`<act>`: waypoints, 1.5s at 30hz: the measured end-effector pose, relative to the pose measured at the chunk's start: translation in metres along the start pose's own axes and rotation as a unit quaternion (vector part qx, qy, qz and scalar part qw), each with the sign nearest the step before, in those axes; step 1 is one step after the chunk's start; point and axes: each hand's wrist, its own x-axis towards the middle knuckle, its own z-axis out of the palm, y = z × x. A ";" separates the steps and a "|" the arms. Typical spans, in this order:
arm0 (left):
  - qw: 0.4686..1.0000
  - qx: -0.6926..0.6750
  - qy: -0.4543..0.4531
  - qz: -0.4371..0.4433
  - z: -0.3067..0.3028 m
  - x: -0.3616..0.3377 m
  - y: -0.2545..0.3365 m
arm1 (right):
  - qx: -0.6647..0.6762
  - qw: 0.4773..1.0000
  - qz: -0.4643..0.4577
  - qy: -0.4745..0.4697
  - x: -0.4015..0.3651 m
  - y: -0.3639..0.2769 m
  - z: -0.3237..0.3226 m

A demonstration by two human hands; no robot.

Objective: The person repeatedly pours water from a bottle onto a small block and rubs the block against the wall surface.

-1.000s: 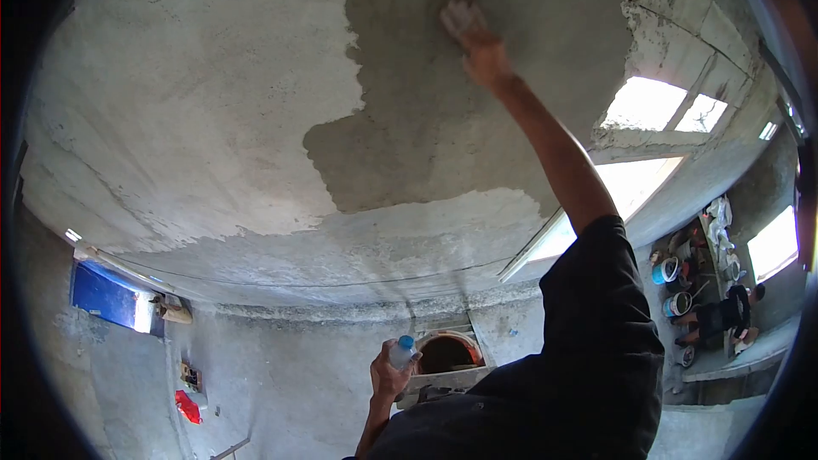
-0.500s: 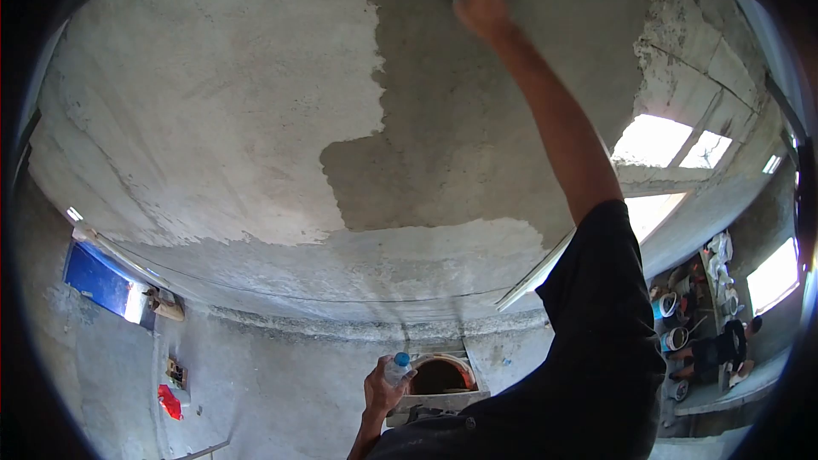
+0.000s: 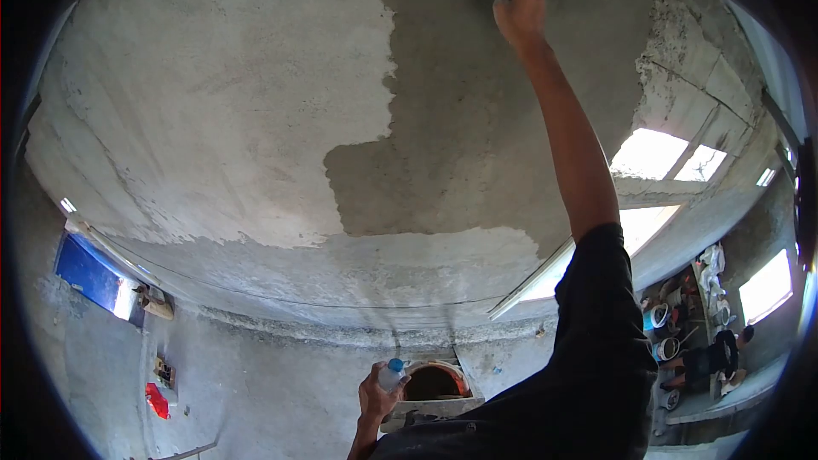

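At the lower middle, my left hand (image 3: 372, 393) is closed around a clear plastic bottle (image 3: 389, 377) with a blue cap, held upright. My right arm reaches up to the top edge of the view, where my right hand (image 3: 521, 10) is against a darker, damp-looking patch of plaster (image 3: 460, 102). Its fingers are closed, and a blurred dark edge shows beside them; what they hold is cut off and cannot be made out. Paler, dry-looking plaster (image 3: 230, 77) borders the patch along a ragged edge on the left.
Below the bottle is a box with an arched opening (image 3: 434, 382). At the right, another person (image 3: 711, 358) is near several buckets (image 3: 666, 349). Bright window openings (image 3: 652, 153) break the wall. A blue panel (image 3: 89, 274) and a red item (image 3: 157, 400) are at left.
My right hand has moved right and slightly down across the damp patch. My left hand still holds the bottle, which sits slightly lower and further left in view. The whole view has shifted a little.
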 end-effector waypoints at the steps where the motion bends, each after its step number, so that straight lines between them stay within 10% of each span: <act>1: 1.000 -0.002 0.010 0.006 0.001 0.000 -0.001 | -0.063 0.998 -0.015 -0.027 -0.011 -0.001 0.007; 4: 1.000 0.000 0.015 0.018 0.001 0.004 -0.007 | -0.103 0.966 -0.142 -0.192 -0.064 -0.027 0.021; 6: 1.000 0.004 0.009 0.021 0.002 0.000 -0.004 | 0.189 0.845 0.158 -0.474 -0.127 -0.071 0.026; 8: 0.999 -0.020 0.000 0.033 -0.001 0.004 0.005 | 0.145 0.749 0.082 -0.642 -0.199 -0.116 0.020; 11: 0.999 -0.008 0.027 0.037 -0.003 0.005 0.009 | 0.237 0.837 0.194 -0.454 -0.335 -0.183 0.000; 13: 0.999 0.014 0.027 0.025 0.002 0.004 -0.001 | 0.382 0.523 0.627 -0.433 -0.331 -0.244 -0.053; 14: 0.999 0.036 0.028 0.016 0.004 0.004 -0.004 | 0.390 0.487 0.704 -0.341 -0.401 -0.269 -0.055; 15: 0.999 0.039 0.026 0.016 0.003 0.004 -0.003 | 0.465 0.254 0.828 -0.184 -0.426 -0.297 -0.078; 16: 1.000 0.016 0.010 0.023 0.003 0.006 0.001 | 0.454 0.159 0.868 -0.125 -0.430 -0.321 -0.101; 17: 1.000 -0.007 -0.005 0.029 0.003 0.007 0.004 | 0.539 0.477 0.627 -0.299 -0.444 -0.343 -0.134; 18: 1.000 -0.003 -0.004 0.029 0.004 0.007 0.006 | 0.554 0.482 0.627 -0.261 -0.499 -0.367 -0.145; 19: 0.999 -0.009 -0.016 0.050 0.005 0.008 0.009 | 0.561 0.195 0.799 -0.098 -0.502 -0.390 -0.160; 20: 0.997 -0.016 -0.031 0.075 0.007 0.013 0.012 | 0.551 0.146 0.821 -0.022 -0.527 -0.416 -0.170; 29: 0.973 0.073 -0.201 0.085 0.033 0.024 0.035 | 0.287 0.139 0.946 -0.058 -0.473 -0.430 -0.226; 38: 0.982 -0.061 -0.088 0.155 0.027 0.024 0.070 | 0.306 0.208 0.916 0.154 -0.483 -0.404 -0.226; 45: 0.917 -0.397 -0.035 0.003 0.029 0.024 0.073 | 0.415 0.147 0.867 0.234 -0.442 -0.405 -0.212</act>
